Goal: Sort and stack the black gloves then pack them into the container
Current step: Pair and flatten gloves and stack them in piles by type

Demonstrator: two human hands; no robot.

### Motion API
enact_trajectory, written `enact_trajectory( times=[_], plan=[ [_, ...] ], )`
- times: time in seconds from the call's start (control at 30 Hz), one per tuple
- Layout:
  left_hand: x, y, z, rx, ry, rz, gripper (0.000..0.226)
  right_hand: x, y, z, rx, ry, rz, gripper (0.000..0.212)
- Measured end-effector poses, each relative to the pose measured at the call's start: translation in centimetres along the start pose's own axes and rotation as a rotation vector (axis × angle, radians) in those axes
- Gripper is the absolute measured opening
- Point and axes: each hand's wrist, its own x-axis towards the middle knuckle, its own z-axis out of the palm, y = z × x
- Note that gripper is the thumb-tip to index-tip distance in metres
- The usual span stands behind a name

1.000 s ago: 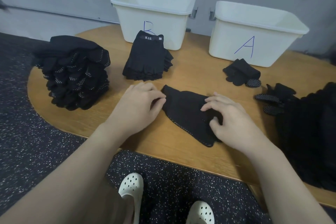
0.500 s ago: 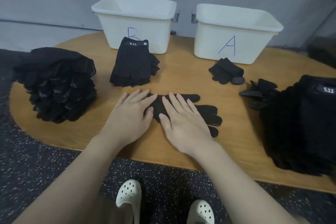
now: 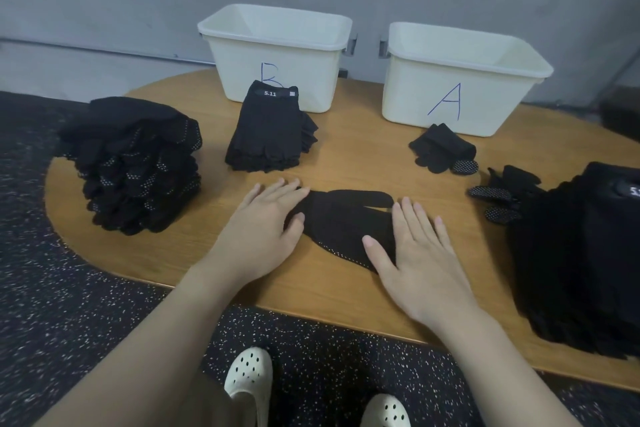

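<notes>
Right now both hands lie flat on a single black glove (image 3: 341,218) spread near the front middle of the wooden desk (image 3: 346,156). The left hand (image 3: 263,222) rests on the glove's left end, its fingers (image 3: 277,185) straight and a little apart, gripping nothing. The right hand (image 3: 420,246) covers the right end, fingers (image 3: 417,215) straight and spread wide, thumb lying on the fabric. Pressing from both ends looks like a way to smooth the glove flat so it will sit neatly on a pile; a row of white dots shows along its near edge, so the dotted side seems to face down.

Placement around it suggests a sorting scheme. A neat stack of labelled gloves (image 3: 268,130) sits just in front of the bin marked B (image 3: 277,55), probably staged to go in there. A small folded glove bundle (image 3: 443,151) lies just in front of the bin marked A (image 3: 460,80). Neither bin shows any gloves inside from this angle. A tall heap of dotted gloves (image 3: 138,163) stands at the left end of the desk, and a big dark pile (image 3: 581,253) fills the right end, with a couple of loose dotted gloves (image 3: 502,194) at its edge. I judge the packing hardly begun, with much sorting left.
</notes>
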Motion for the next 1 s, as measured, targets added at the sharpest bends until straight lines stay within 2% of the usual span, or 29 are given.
enact_trajectory(
  times=[0.17,0.33,0.47,0.67,0.8,0.87,0.93,1.0],
  plan=[
    [-0.2,-0.6,-0.6,-0.230,0.087,-0.097,0.050,0.1,0.0,-1.0,0.102,0.105,-0.100,0.077],
    [1.0,-0.4,-0.5,-0.185,0.111,-0.122,0.045,1.3,-0.7,-0.7,0.147,0.147,-0.252,0.061],
    [1.9,0.0,-0.3,-0.066,0.049,-0.164,0.049,2.4,-0.6,-0.2,0.192,0.121,-0.307,0.055],
    [2.3,0.4,-0.7,-0.080,0.019,-0.240,0.031,2.8,-0.4,0.2,0.129,0.058,-0.304,0.057],
    [1.8,0.6,-0.3,-0.226,0.076,-0.213,0.027,2.7,-0.8,0.1,0.114,0.062,-0.281,0.057],
    [1.6,0.8,-0.1,-0.268,0.072,-0.227,0.034,2.7,-1.1,0.1,0.112,0.066,-0.269,0.057],
    [1.7,0.9,-0.1,-0.230,0.047,-0.240,0.040,2.7,-1.3,0.1,0.103,0.066,-0.259,0.057],
    [2.1,1.0,-0.4,-0.176,0.001,-0.253,0.030,2.6,-1.5,0.0,0.097,0.063,-0.253,0.057]
  ],
)
